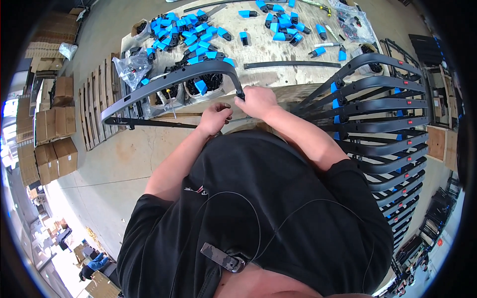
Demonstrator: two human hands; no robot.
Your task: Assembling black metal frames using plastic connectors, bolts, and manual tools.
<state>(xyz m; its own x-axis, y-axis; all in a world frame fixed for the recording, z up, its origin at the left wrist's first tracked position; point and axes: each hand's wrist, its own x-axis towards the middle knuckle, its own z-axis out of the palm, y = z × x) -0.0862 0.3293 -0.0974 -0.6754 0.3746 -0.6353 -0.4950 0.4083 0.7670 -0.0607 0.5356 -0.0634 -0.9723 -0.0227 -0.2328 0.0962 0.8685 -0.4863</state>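
A black U-shaped metal bar frame (174,74) spans the space in front of me, bent at its corners, its far side lying over the near edge of the worktable. My right hand (257,102) is closed around the frame's right end, just past the bend. Close to my chest, my left hand (215,119) has its fingers curled in; whatever they may hold is hidden. The frame's thin lower bar (154,122) runs toward my left wrist and disappears behind it. Black-and-blue plastic end pieces (189,32) lie heaped on the table beyond the frame.
On the wooden worktable (293,79) lie a flat black strip (293,64) and more blue pieces (285,27). Open bags of black parts (213,84) stand at its near edge. Similar black frames (377,109) are stacked at my right. A pallet (97,99) and cardboard boxes (54,124) stand left.
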